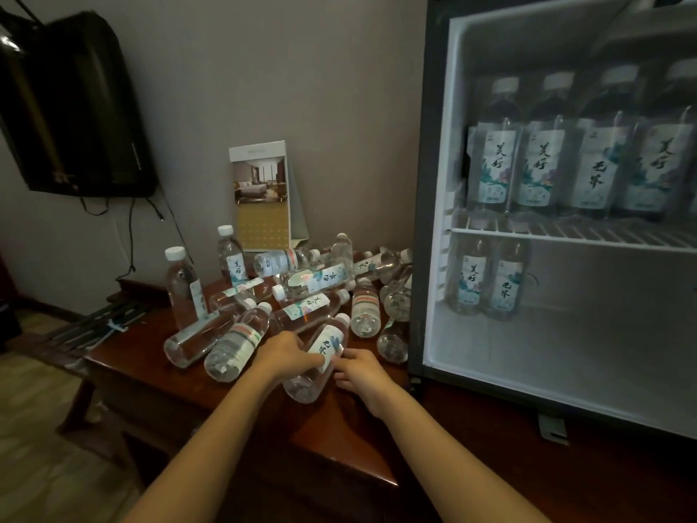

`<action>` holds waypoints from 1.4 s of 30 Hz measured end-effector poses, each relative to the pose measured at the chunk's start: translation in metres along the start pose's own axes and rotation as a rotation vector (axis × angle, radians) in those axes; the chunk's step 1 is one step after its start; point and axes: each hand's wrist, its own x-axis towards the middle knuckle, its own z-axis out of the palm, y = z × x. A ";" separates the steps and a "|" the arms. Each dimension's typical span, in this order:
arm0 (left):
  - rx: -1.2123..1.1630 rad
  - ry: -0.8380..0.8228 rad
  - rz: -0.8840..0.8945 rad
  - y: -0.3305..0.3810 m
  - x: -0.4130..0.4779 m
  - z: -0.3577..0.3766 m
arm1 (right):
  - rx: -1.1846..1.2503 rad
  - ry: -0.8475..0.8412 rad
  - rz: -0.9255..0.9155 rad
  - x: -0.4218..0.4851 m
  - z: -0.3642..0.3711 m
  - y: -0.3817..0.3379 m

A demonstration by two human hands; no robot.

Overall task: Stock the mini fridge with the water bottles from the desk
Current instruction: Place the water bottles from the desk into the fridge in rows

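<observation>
Several clear water bottles lie and stand in a heap [301, 288] on the dark wooden desk [151, 375]. The nearest bottle [324, 349], white-capped with a pale label, lies on its side at the front of the heap. My left hand [284, 354] grips its middle from the left. My right hand [358, 371] touches its right side, fingers curled against it. The mini fridge [418, 258] stands open on the right. Its upper wire shelf [565, 234] carries a row of upright bottles [581, 152]. Two more bottles [486, 285] stand at the left of the lower compartment.
A tent card with a room photo [262, 194] leans on the wall behind the heap. A black television [71, 107] hangs at the upper left with cables below it. The lower fridge compartment has free room to the right [603, 326]. The desk's front corner [392, 481] is near my arms.
</observation>
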 end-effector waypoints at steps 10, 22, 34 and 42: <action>-0.694 -0.156 0.031 -0.024 -0.035 0.008 | 0.267 -0.087 -0.079 -0.019 -0.007 -0.001; -0.812 -0.102 0.437 0.027 -0.068 0.038 | -0.047 -0.044 -0.376 -0.065 -0.078 -0.021; -0.759 -0.135 0.754 0.170 -0.057 0.120 | -0.208 0.231 -0.419 -0.124 -0.213 -0.037; -0.716 -0.198 0.790 0.218 -0.031 0.156 | -0.237 0.393 -0.412 -0.113 -0.254 -0.036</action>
